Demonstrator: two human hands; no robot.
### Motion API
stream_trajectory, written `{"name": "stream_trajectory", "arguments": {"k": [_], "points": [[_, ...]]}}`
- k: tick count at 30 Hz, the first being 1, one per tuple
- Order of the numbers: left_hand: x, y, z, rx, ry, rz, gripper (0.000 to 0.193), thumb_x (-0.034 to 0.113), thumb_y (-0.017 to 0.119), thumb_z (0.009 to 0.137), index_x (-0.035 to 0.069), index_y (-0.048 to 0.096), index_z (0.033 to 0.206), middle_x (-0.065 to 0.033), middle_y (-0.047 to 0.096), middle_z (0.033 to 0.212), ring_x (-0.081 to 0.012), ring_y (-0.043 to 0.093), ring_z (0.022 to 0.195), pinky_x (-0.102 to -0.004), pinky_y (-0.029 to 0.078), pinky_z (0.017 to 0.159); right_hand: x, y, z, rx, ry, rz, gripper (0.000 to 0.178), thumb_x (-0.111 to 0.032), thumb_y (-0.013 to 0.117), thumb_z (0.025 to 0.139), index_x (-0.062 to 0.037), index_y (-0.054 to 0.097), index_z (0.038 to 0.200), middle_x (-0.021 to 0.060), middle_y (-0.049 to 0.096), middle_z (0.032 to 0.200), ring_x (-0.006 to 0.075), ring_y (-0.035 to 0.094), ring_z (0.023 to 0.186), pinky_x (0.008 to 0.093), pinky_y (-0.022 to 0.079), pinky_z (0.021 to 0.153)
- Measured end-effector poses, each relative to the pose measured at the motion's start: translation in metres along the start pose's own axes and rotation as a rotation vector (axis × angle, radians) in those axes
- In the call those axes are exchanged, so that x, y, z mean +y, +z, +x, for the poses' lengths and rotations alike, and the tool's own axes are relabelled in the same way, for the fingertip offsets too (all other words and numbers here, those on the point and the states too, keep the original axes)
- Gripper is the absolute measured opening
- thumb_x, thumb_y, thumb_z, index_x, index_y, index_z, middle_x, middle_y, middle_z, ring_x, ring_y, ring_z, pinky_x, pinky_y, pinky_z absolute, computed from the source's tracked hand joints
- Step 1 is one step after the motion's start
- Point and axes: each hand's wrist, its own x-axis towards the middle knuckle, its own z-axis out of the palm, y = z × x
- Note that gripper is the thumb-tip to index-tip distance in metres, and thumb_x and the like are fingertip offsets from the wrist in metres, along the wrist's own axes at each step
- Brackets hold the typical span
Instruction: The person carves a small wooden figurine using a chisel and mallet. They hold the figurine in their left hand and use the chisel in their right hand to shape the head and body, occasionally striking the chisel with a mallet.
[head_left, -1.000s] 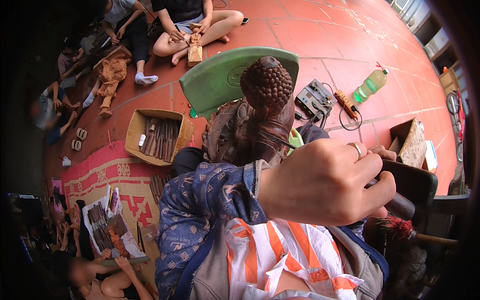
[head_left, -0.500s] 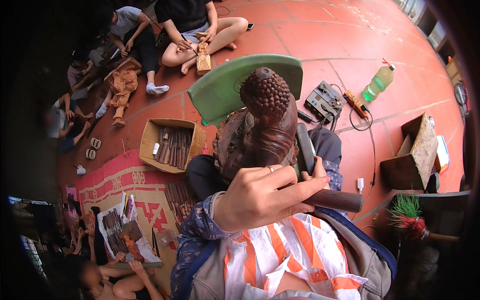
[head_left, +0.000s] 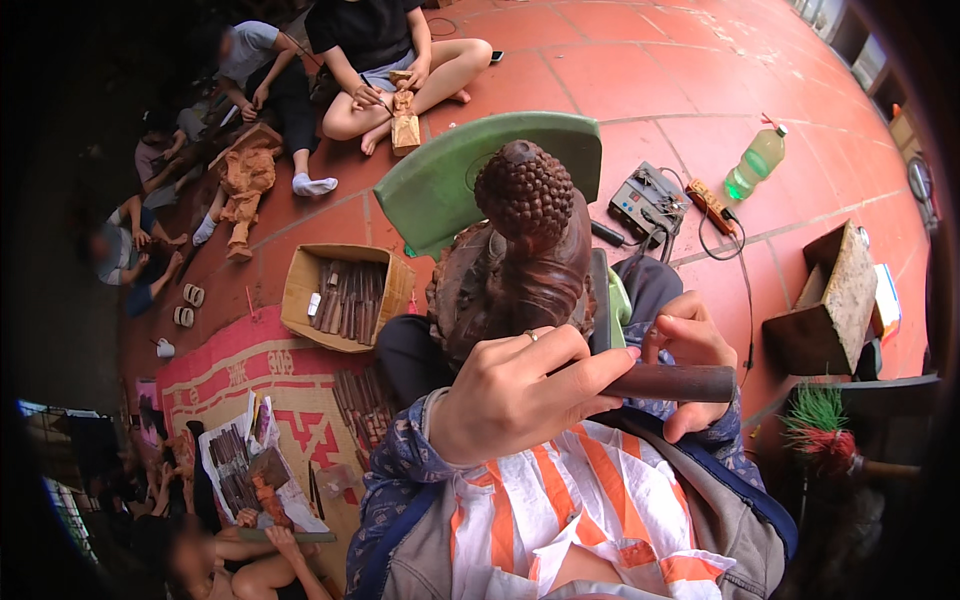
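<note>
A dark brown carved wooden statue (head_left: 530,265) with a knobbly, curl-covered head rests in front of me between my legs, against a green plastic chair (head_left: 430,195). My left hand (head_left: 520,395), wearing a ring, is closed round a dark wooden tool handle (head_left: 680,383) that sticks out to the right; the tool's working end is hidden. Behind the handle's free end, my right hand (head_left: 700,345) has its thumb and fingers apart, and I cannot tell whether it touches the handle. A dark grey flat bar (head_left: 600,300) stands beside the statue, with a light green piece next to it.
On the left are a cardboard box of chisels (head_left: 345,300), more tools and a patterned mat (head_left: 240,350). Other people sit carving at far left. To the right lie a grey electrical unit (head_left: 648,200), an orange power strip (head_left: 710,205), a bottle (head_left: 757,165) and a wooden box (head_left: 822,300).
My right hand has moved right and toward me, from beside the grey bar to behind the handle's end, and its fingers have spread. My left hand keeps hold of the handle, now tilted nearly level.
</note>
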Motion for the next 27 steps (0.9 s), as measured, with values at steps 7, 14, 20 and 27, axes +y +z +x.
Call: {"name": "stream_trajectory", "arguments": {"k": [7, 14, 20, 27], "points": [[0.006, -0.004, -0.006, 0.259, -0.092, 0.036, 0.042, -0.002, 0.077, 0.066, -0.001, 0.065, 0.106, -0.0092, 0.058, 0.084, -0.0211, 0.062, 0.069, -0.0315, 0.052, 0.058, -0.021, -0.003, 0.039, 0.289, -0.211, -0.072, 0.061, -0.053, 0.044, 0.095, 0.0064, 0.054, 0.099, 0.0132, 0.054, 0.078, 0.0184, 0.055, 0.067, 0.0265, 0.045, 0.056], [-0.009, -0.002, -0.019, 0.482, -0.009, 0.362, 0.034, -0.008, 0.072, 0.063, 0.001, 0.070, 0.096, -0.0050, 0.058, 0.076, -0.0190, 0.059, 0.065, -0.0287, 0.050, 0.055, -0.027, 0.007, 0.062, 0.300, -0.118, 0.108, 0.045, -0.036, 0.049, 0.098, 0.0063, 0.042, 0.109, 0.0204, 0.057, 0.089, 0.0195, 0.062, 0.066, 0.0254, 0.053, 0.063], [-0.011, 0.005, -0.009, 0.484, 0.108, 0.404, 0.038, -0.003, 0.076, 0.064, 0.000, 0.069, 0.101, -0.0063, 0.057, 0.083, -0.0194, 0.059, 0.069, -0.0301, 0.052, 0.061, -0.031, 0.016, 0.080, -0.119, 0.169, 0.076, 0.016, 0.001, 0.072, 0.080, 0.0043, 0.058, 0.087, 0.0158, 0.068, 0.083, 0.0158, 0.067, 0.075, 0.0272, 0.055, 0.068], [-0.033, 0.004, 0.011, 0.732, -0.254, 0.104, 0.105, 0.023, 0.087, 0.064, 0.000, 0.024, 0.145, -0.0196, 0.041, 0.131, -0.0304, 0.052, 0.113, -0.0409, 0.044, 0.095, -0.026, 0.009, 0.111, 0.053, 0.022, 0.095, 0.016, 0.004, 0.065, 0.085, 0.0014, 0.050, 0.080, 0.0192, 0.068, 0.085, 0.0190, 0.067, 0.084, 0.0283, 0.053, 0.073]]}}
